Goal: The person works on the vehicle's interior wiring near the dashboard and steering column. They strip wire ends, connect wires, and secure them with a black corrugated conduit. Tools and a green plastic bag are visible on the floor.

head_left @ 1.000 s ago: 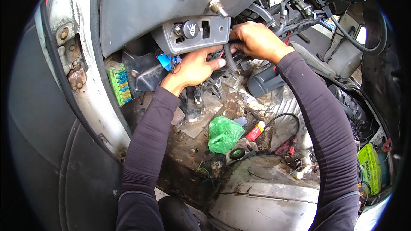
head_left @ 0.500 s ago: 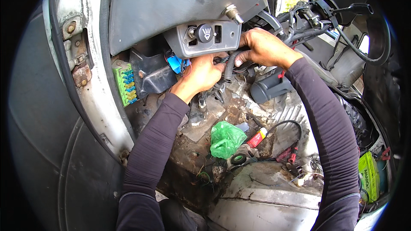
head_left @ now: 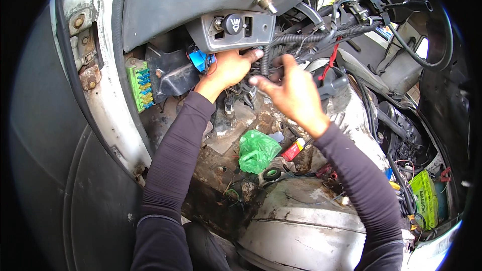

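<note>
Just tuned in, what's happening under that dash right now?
A person is working in the stripped footwell of a vehicle. The left hand is pressed up against the underside of a grey switch panel hanging below the dashboard. The right hand is open just beside it, fingers spread near the corrugated wiring loom, gripping nothing visible. On the rusty floor below lie a green plastic bag and a roll of black tape.

Switch panel (head_left: 236, 30) above both hands, fuse block (head_left: 139, 84) left.
</note>
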{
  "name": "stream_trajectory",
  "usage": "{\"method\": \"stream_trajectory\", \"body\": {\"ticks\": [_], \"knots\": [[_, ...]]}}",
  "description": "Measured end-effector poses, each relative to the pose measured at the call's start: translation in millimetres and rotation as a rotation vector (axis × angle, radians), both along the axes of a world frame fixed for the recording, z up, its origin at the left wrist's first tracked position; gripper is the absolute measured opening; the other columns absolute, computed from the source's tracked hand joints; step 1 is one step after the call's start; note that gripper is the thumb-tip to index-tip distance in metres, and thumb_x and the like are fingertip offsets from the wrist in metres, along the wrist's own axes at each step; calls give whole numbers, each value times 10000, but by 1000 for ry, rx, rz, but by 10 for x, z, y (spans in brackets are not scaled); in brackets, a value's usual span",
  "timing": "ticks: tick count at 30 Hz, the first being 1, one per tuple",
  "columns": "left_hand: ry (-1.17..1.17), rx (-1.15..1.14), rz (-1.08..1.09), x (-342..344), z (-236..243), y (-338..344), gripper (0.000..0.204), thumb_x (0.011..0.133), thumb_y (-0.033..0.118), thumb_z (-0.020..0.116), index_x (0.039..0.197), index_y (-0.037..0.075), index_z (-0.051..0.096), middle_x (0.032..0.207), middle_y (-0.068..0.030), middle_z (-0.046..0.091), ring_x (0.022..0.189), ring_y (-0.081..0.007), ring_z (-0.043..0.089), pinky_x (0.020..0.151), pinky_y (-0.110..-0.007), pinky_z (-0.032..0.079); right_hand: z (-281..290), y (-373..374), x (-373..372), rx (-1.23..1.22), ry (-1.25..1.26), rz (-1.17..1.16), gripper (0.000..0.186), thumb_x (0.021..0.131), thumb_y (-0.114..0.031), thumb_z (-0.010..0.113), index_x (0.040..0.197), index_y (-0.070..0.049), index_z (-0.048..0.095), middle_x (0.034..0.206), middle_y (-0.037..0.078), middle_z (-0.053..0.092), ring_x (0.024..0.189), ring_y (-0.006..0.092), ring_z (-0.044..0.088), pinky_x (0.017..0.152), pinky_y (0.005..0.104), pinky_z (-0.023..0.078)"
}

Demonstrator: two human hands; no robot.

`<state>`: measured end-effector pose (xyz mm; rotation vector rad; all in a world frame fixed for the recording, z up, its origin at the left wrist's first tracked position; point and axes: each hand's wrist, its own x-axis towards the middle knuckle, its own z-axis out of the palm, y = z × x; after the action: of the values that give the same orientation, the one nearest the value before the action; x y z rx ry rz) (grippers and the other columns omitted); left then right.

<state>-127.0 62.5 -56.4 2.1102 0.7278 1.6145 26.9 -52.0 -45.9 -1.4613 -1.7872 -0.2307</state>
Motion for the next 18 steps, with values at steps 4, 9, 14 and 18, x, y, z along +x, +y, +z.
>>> {"method": "stream_trajectory", "body": {"ticks": [4, 9, 14, 18], "knots": [[19, 22, 63, -8, 11, -25, 408, 958, 188, 757, 1294, -22, 660, 1263, -177, 729, 1185, -245, 671, 1040, -379, 488, -65, 115, -203, 101, 190, 14, 443, 887, -229, 774, 1208, 39, 627, 970, 270, 735, 960, 460, 721, 883, 519, 561], [-29, -82, -64, -5, 22, -38, 332, 929, 98, 771, 1221, -35, 689, 1146, -142, 755, 1040, -201, 695, 952, -350, 532, 69, 187, 47, 218, -31, 11, 296, 874, -74, 670, 1146, 8, 752, 1062, 284, 720, 1017, 442, 701, 919, 496, 545], [-43, -149, -54, 33, 18, -77, 288, 896, 35, 780, 1161, -48, 703, 1058, -139, 765, 976, -199, 714, 898, -345, 560, 255, 288, 168, 205, -236, 49, 318, 819, -60, 674, 1120, -10, 768, 987, 282, 720, 977, 437, 705, 900, 508, 547], [-33, -67, -37, 37, 37, -102, 285, 888, 13, 777, 1152, -59, 696, 1049, -158, 761, 992, -216, 722, 903, -341, 567, 327, 285, 134, 179, -289, 5, 293, 811, -62, 666, 1078, -6, 774, 969, 279, 724, 975, 435, 708, 900, 505, 554]]}}
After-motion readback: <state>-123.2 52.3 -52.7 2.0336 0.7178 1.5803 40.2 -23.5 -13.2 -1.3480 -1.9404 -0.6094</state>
